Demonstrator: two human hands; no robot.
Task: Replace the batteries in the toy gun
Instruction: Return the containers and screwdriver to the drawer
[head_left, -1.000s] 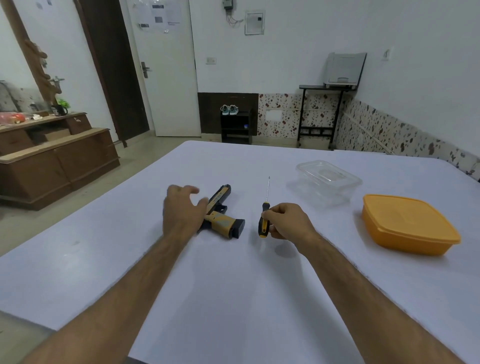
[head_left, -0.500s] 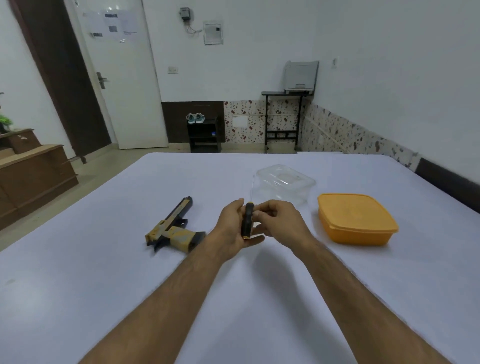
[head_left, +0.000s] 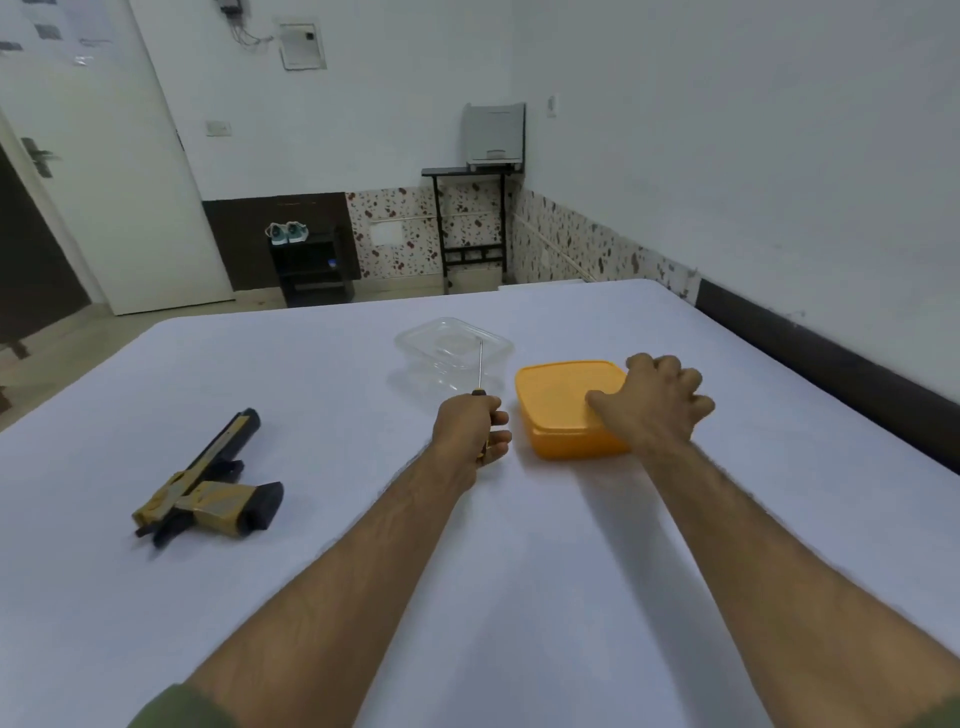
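While our left hand grips the screwdriver upright, our right hand rests on the orange container, fingers loosely spread, toy gun lying well left on the table.

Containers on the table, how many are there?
2. The clear plastic container sits farther back, behind the screwdriver shaft; the orange lidded container lies to its right, under the right hand.
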